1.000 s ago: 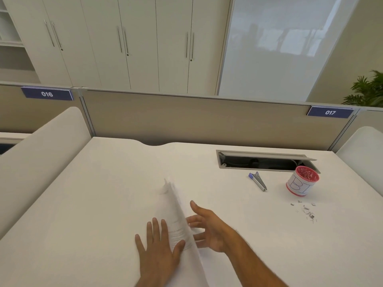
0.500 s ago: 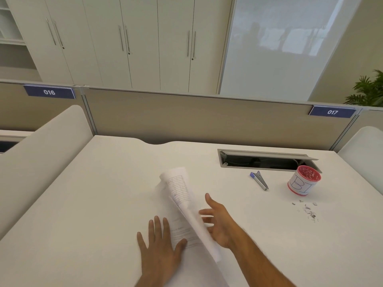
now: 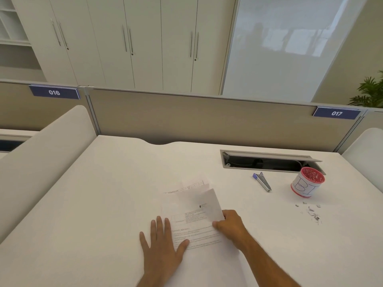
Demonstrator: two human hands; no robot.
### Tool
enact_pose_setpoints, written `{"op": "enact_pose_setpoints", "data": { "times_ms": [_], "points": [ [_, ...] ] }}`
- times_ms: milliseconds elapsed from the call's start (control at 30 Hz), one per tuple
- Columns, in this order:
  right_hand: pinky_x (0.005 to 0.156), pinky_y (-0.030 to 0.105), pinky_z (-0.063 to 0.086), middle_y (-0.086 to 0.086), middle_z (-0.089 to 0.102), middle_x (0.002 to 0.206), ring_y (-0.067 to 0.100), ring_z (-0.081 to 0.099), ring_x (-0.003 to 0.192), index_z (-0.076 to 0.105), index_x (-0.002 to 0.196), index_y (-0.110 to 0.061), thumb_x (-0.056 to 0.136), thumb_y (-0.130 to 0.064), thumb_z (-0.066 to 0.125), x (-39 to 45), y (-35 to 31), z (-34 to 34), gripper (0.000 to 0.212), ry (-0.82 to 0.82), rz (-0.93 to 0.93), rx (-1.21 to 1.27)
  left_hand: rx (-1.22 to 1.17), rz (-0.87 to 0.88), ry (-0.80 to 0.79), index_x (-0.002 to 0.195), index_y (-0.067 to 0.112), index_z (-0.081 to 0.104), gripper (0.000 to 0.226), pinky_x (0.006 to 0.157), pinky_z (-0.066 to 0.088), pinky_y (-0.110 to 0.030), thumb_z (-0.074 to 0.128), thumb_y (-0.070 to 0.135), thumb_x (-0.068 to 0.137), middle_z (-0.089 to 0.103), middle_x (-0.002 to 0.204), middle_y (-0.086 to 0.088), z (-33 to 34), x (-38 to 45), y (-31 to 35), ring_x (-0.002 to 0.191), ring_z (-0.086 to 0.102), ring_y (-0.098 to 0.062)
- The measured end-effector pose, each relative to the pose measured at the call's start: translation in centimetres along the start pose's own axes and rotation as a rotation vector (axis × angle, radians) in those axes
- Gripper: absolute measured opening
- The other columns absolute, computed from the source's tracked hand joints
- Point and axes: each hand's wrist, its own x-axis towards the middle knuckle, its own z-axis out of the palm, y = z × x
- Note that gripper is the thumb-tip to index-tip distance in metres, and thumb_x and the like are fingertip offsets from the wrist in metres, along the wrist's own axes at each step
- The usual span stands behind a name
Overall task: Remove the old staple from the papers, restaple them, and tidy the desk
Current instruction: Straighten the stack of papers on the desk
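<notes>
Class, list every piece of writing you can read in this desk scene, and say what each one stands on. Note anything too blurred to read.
"016": white digits on the blue sign on the left partition.
"017": white digits on the blue sign on the right partition.
"BI": hand-drawn letters on the white wall of the red-rimmed cup; any further letter is out of sight.
Printed lines on the papers: too small and blurred to read.

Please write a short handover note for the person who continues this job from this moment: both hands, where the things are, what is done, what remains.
Left hand: flat, fingers straight, pressing the papers onto the desk.
Right hand: pinches the edge of a turned page at the papers' right side.
Stapler: lies untouched behind the papers to the right, beside the red-rimmed cup.
Loose staples: scattered on the desk in front of the cup.
Done: cannot tell whether the old staple is out.
Left: restaple the papers, clear the loose staples, tidy the desk.
</notes>
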Motion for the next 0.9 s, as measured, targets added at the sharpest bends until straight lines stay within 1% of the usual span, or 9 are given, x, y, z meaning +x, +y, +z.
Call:
{"op": "enact_pose_setpoints", "data": {
  "times_ms": [67,133,233,300,367,533,667,733,900],
  "points": [
    [0.079,0.04,0.06,-0.002,0.076,0.09,0.017,0.072,0.081,0.074,0.092,-0.019,0.075,-0.013,0.067,-0.4,0.4,-0.2,0.019,-0.004,-0.076,0.061,-0.149,-0.062,0.06,0.152,0.011,0.022,0.1,0.115,0.001,-0.05,0.038,0.078,0.08,0.022,0.159,-0.007,-1.3,0.4,0.3,0.146,0.014,-0.022],
    [0.081,0.044,0.059,0.002,0.077,0.096,0.022,0.073,0.086,0.075,0.097,-0.017,0.079,-0.013,0.07,-1.0,0.9,-0.9,0.019,-0.078,-0.196,0.183,-0.489,-0.163,0.101,0.153,0.015,0.006,0.115,0.118,0.014,-0.047,0.063,0.071,0.071,0.02,0.159,-0.005,-3.0,0.9,0.5,0.145,0.021,-0.024],
    [0.084,0.047,0.057,0.013,0.075,0.101,0.034,0.071,0.093,0.074,0.101,-0.007,0.084,-0.002,0.069,-2.0,0.9,-2.3,0.018,-0.153,-0.273,0.379,-1.027,-0.303,0.088,0.15,0.022,0.018,0.107,0.102,0.044,-0.041,0.082,0.048,0.068,0.049,0.136,0.004,-6.5,1.3,1.2,0.118,0.054,-0.02],
    [0.085,0.047,0.057,0.016,0.075,0.101,0.037,0.07,0.095,0.074,0.1,-0.004,0.079,-0.003,0.073,-2.4,0.6,-3.2,0.021,-0.118,-0.277,0.449,-1.216,-0.275,0.045,0.128,0.023,0.049,0.059,0.089,0.053,-0.039,0.08,0.025,0.078,0.066,0.117,0.003,-7.8,1.5,2.0,0.097,0.067,-0.016],
    [0.084,0.048,0.057,0.015,0.075,0.099,0.037,0.07,0.093,0.072,0.102,-0.002,0.076,-0.004,0.077,-2.7,0.2,-3.8,0.027,-0.057,-0.271,0.477,-1.231,-0.204,0.087,0.103,0.024,0.064,0.025,0.082,0.058,-0.044,0.073,0.012,0.083,0.075,0.1,-0.001,-8.5,1.3,2.9,0.085,0.072,-0.016],
    [0.077,0.05,0.059,0.004,0.077,0.089,0.027,0.073,0.082,0.074,0.095,-0.013,0.083,-0.003,0.072,-4.4,-2.1,-4.4,0.016,0.211,-0.37,0.453,-1.17,0.027,0.353,0.091,0.025,0.06,0.01,0.073,0.057,-0.04,0.068,0.023,0.085,0.07,0.088,0.014,-11.2,-0.1,5.8,0.078,0.067,-0.006],
    [0.068,0.047,0.058,0.006,0.075,0.08,0.024,0.07,0.071,0.074,0.085,-0.012,0.081,-0.007,0.076,-6.7,-4.6,-4.9,0.007,0.371,-0.546,0.583,-1.197,0.24,0.569,0.095,0.027,0.052,0.014,0.07,0.051,-0.018,0.06,0.023,0.085,0.066,0.092,0.022,-14.3,-0.9,8.1,0.085,0.064,0.0],
    [0.07,0.043,0.059,0.007,0.076,0.088,0.025,0.071,0.079,0.072,0.094,-0.009,0.076,-0.012,0.079,-7.4,-5.1,-5.0,0.02,0.385,-0.621,0.6,-1.213,0.338,0.612,0.101,0.028,0.048,0.023,0.071,0.049,-0.011,0.063,0.021,0.085,0.064,0.098,0.028,-15.6,-0.8,8.8,0.091,0.063,0.002],
    [0.077,0.04,0.06,0.002,0.072,0.104,0.022,0.068,0.095,0.063,0.114,-0.022,0.069,-0.014,0.085,-7.4,-4.8,-4.8,0.05,0.383,-0.573,0.588,-1.165,0.399,0.603,0.109,0.04,0.045,0.037,0.069,0.054,-0.013,0.065,0.025,0.083,0.058,0.107,0.026,-16.3,-0.1,8.9,0.101,0.061,-0.007]
  ]
}}
